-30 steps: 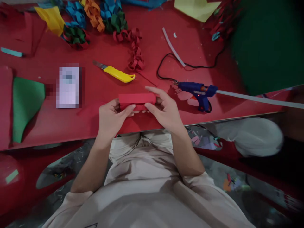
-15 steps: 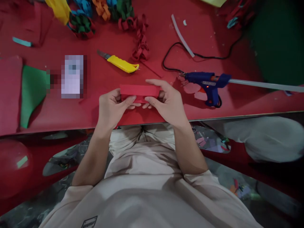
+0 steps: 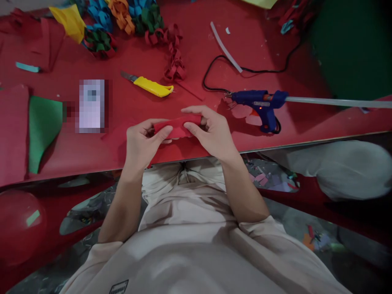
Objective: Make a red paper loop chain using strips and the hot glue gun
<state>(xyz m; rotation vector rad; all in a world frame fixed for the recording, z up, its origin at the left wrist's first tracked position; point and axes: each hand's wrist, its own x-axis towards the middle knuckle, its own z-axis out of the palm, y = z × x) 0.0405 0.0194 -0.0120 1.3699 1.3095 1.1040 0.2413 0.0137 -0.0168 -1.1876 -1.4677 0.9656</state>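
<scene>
Between both hands, just above the table's front edge, is a folded strip of red paper or felt [image 3: 177, 127]; I cannot tell which material. My left hand [image 3: 142, 141] grips its left end, thumb on the near face and fingers behind. On the right end, my right hand [image 3: 212, 128] pinches it with the thumb in front, its index finger stretched out along the top. Beyond the hands lies a yellow utility knife [image 3: 153, 86] with its blade out, pointing left. A blue hot glue gun [image 3: 260, 104] rests to the right, its small light lit and a long glue stick in its back.
A blurred-out phone-like thing [image 3: 91, 106] and a green sheet [image 3: 43, 128] lie on the red table [image 3: 122, 98] at left. Curled chains of coloured strips [image 3: 174, 61] fill the back. A loose glue stick [image 3: 225, 47] lies near the gun's black cord [image 3: 211, 67].
The red strip has been folded over, its open gap now closed into a flatter band under my thumbs. The view has shifted slightly; the tools stay where they lay.
</scene>
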